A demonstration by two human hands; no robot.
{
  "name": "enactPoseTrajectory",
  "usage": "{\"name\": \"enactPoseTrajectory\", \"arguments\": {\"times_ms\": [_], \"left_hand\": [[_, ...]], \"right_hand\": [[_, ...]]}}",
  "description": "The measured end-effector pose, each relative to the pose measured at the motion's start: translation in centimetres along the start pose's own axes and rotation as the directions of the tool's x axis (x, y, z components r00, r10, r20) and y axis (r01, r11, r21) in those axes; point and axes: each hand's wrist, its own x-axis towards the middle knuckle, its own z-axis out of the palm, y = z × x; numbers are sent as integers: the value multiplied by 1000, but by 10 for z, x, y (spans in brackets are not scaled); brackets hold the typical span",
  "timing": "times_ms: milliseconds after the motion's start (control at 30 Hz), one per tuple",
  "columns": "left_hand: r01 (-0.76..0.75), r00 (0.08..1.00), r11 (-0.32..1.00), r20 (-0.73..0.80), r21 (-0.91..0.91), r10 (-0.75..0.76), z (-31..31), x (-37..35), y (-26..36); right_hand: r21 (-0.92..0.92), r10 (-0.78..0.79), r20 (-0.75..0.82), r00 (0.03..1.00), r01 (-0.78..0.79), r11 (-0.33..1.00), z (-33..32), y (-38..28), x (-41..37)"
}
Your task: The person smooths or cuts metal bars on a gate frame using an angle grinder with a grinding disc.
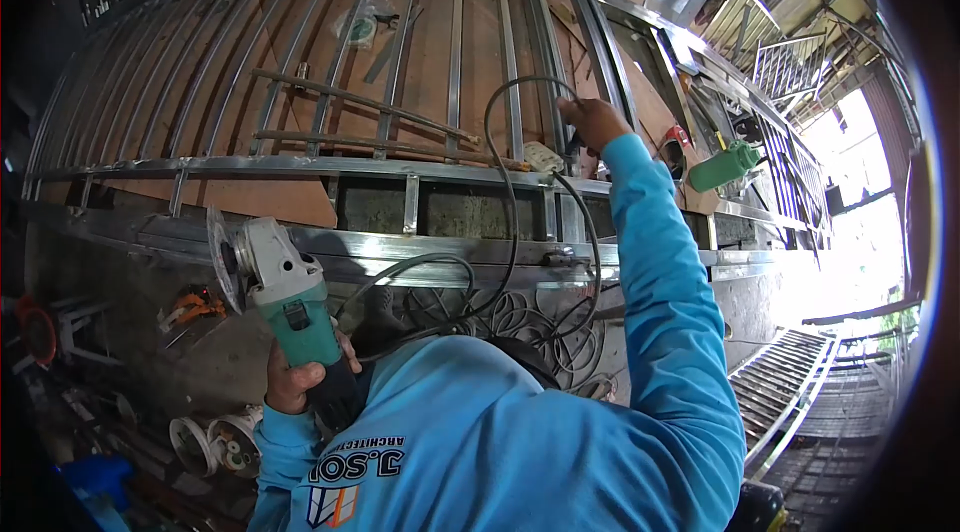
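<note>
Cable handling looks like the step in hand, not cutting. The left hand [295,382] is wrapped tight round the body of the green grinder [285,297], holding it low at the near left with its disc up and clear of the metal. The right hand [592,122] reaches far over the steel frame [300,167], fingers curled closed on the top of the black cable [510,202]. From there the cable loops down toward the grinder.

As a judgement, any grinding would call for the cable kept clear of the disc and a steadier two-handed hold.

The frame of bars lies on a brown board surface [280,200], with a tape roll [357,29] at the far side and a second green tool [722,167] to the right. The room is an open workshop, with more railings [790,62] at far right and tools on the floor [190,307] at left.
</note>
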Motion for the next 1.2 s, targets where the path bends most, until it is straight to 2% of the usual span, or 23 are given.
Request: {"name": "enactPoseTrajectory", "arguments": {"times_ms": [67,133,167,267,367,467,567,667,700,767,833,967,1033,1100,1200], "left_hand": [[26,1000,1000,-16,-10,-26,-9,3,6],[36,999,999,-27,-14,-37,-17,9,12],[42,999,999,-33,-9,-42,-23,11,14],[65,995,997,-72,-34,-68,-31,13,20],[89,992,994,-86,-55,-94,-40,19,25],[97,992,994,-82,-56,-101,-49,23,25],[90,991,995,-92,-41,-93,-52,24,29],[46,996,995,-75,-84,-53,-57,20,27],[25,998,994,-61,-105,-31,-60,22,25],[17,1000,999,-24,-32,-17,-63,22,25],[23,1000,999,-7,25,-23,-68,22,31],[70,997,996,-36,59,-68,-52,19,49],[70,997,995,-24,74,-68,-50,17,55],[46,999,994,20,100,-48,-53,18,55],[76,997,990,-29,116,-73,-37,19,61]], "right_hand": [[-119,11,125,992,4,993,16,3,29],[-178,-36,228,973,78,981,31,15,59],[-258,-100,284,954,177,950,30,16,66],[-556,52,496,867,271,785,27,-9,70],[-499,160,628,761,236,834,31,-18,80],[-379,203,602,773,53,924,34,-22,80],[-478,223,624,749,141,867,44,-19,95],[-626,205,615,762,313,715,47,-40,83],[-604,230,593,772,238,760,47,-42,85],[-545,291,564,773,84,834,53,-41,81],[-597,71,526,847,309,740,73,-12,89],[-652,-228,572,788,605,457,97,35,96],[-639,-232,513,826,549,539,91,30,77],[-540,-146,342,928,322,777,72,16,50],[-205,-94,-19,995,88,975,78,52,40]]}}
